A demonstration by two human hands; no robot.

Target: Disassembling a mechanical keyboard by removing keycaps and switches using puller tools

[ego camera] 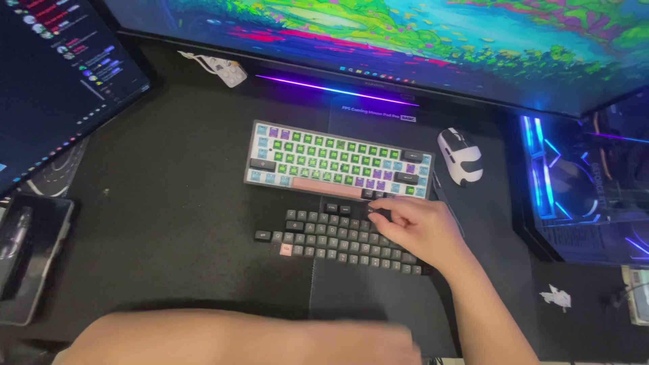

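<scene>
A compact keyboard (338,162) with green, purple and light-blue keycaps and a pink space bar lies on the dark desk mat (176,223). In front of it, several loose dark grey keycaps (324,238) are laid out in rows, with one pink cap at the lower left. My right hand (419,226) reaches over the right end of those rows, its fingertips pinched on a dark keycap (378,213) near the keyboard's front edge. My left forearm lies blurred across the bottom, and my left hand (389,345) at its end is smeared by motion, its fingers unreadable.
A white mouse (461,157) sits right of the keyboard. A wide monitor (405,40) spans the back, a second screen (54,81) stands at left, a dark phone-like slab (30,257) lies at the left edge, and a lit computer case (588,189) stands at right.
</scene>
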